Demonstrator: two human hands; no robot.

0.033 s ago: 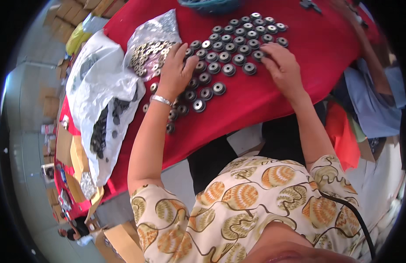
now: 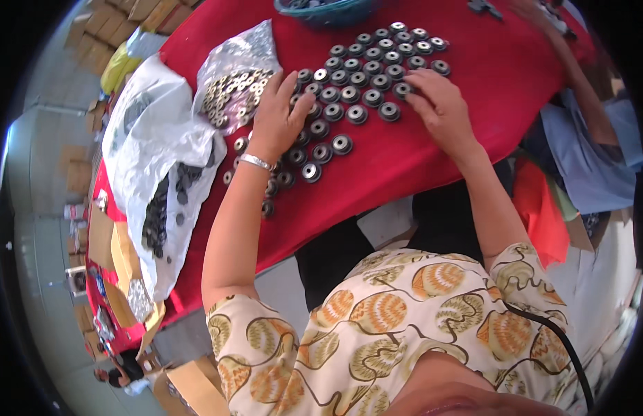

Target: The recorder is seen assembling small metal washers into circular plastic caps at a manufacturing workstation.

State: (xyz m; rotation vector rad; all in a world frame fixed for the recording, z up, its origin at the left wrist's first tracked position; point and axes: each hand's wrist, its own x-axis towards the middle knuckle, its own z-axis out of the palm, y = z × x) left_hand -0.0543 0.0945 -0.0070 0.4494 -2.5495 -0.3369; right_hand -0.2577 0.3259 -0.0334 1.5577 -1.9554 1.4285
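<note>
Many small dark wheels [image 2: 356, 114] with shiny metal centres stand in loose rows on the red-covered table [image 2: 432, 149]. My left hand [image 2: 274, 121] rests at the left side of these rows, thumb apart from the fingers, and hides some of the wheels. On the right of the group, my right hand [image 2: 439, 107] has its fingers loosely spread, with a fingertip at the edge of one wheel [image 2: 403, 90]. Beside my left hand lies a clear plastic bag [image 2: 239, 52] with many small pale metal rings [image 2: 231, 93] spilling at its mouth.
A white plastic sack [image 2: 148, 111] with black pieces [image 2: 157, 215] covers the table's left side. At the far edge stands a blue-green basket [image 2: 328, 12]. Another person's arm [image 2: 578, 90] reaches in at the right, near a dark tool [image 2: 484, 8]. Cardboard boxes [image 2: 103, 28] are stacked beyond.
The whole view has shifted slightly, and more of the basket shows. Both hands keep nearly the same pose and place among the wheels.
</note>
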